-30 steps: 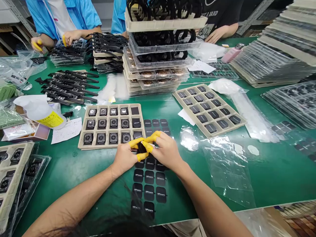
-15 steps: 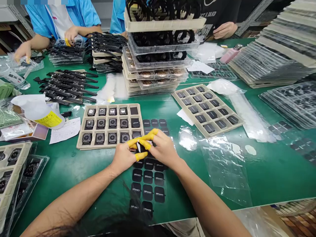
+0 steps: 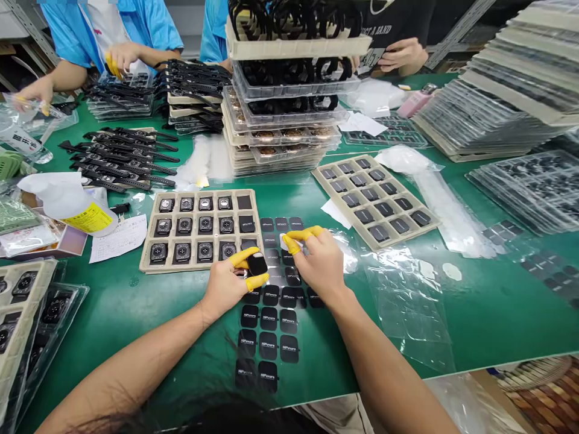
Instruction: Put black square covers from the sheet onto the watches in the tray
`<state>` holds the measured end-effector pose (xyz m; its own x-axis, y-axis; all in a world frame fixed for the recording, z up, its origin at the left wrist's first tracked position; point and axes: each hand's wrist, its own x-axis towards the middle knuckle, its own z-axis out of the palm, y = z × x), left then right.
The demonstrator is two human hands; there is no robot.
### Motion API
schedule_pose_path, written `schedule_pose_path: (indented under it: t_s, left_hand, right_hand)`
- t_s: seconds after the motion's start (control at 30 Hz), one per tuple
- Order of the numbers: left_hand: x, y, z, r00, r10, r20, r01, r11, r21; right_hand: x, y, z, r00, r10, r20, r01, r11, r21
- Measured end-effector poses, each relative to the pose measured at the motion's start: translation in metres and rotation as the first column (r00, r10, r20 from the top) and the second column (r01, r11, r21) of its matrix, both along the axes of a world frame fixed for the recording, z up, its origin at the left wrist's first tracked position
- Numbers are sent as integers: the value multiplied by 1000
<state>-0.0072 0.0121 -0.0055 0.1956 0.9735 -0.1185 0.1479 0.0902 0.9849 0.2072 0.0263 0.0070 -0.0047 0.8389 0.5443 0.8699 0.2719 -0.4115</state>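
Observation:
Yellow finger cots cover several fingertips of both hands. Between thumb and fingers, my left hand [image 3: 225, 286] grips a black watch body [image 3: 257, 264] with its glossy face up. Just to the right, my right hand [image 3: 320, 263] pinches a small whitish piece of film [image 3: 283, 242], apart from the watch. Beneath both lie clear sheets of square black film labels [image 3: 268, 346] printed "HiFuture", partly hidden by the hands. A beige tray [image 3: 145, 258] beside my left hand holds rows of watch bodies, mostly back side up.
Another beige tray [image 3: 377, 246] of dark watch bodies lies at right, near clear plastic film [image 3: 409, 313]. Tall stacked trays [image 3: 283, 129] rise ahead; more trays [image 3: 502, 108] lean at far right. A spray bottle [image 3: 67, 202] lies left. Co-workers' hands [image 3: 124, 57] work across the table.
My right hand has moved away to the right from the watch, now with a whitish film piece in its fingertips. The watch in my left hand now shows its glossy face.

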Motion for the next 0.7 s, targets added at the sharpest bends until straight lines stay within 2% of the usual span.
schedule_pose_path:
  t_s: [0.07,0.1,0.2,0.27,0.37,0.47,0.6,0.7]
  left_hand:
    - [1,0,0,997,35,62,-34,999,-16]
    - [1,0,0,993,55,105,-53,998,-21]
    - [1,0,-1,972,83,219,-85,996,-2]
    - [1,-1,-2,965,84,250,-93,995,27]
    - [-1,-2,-2,977,69,200,-88,992,85]
    - [-3,-4,-3,994,48,98,-65,982,176]
    - [-6,-5,-6,999,42,18,-46,949,312]
    - [-6,-6,-6,999,41,-30,-26,923,383]
  right_hand:
    - [-4,-8,6,999,-25,28,25,1000,18]
    - [-10,-13,8,1000,12,16,-12,1000,5]
    - [-29,-29,12,963,245,-110,-256,961,-101]
    - [-38,-34,11,921,331,-208,-366,916,-162]
    - [-40,-34,6,905,282,-319,-358,910,-210]
    - [-35,-32,6,910,211,-356,-306,923,-234]
    - [-30,-34,13,909,231,-348,-335,900,-278]
    - [-30,-34,19,886,208,-415,-360,872,-331]
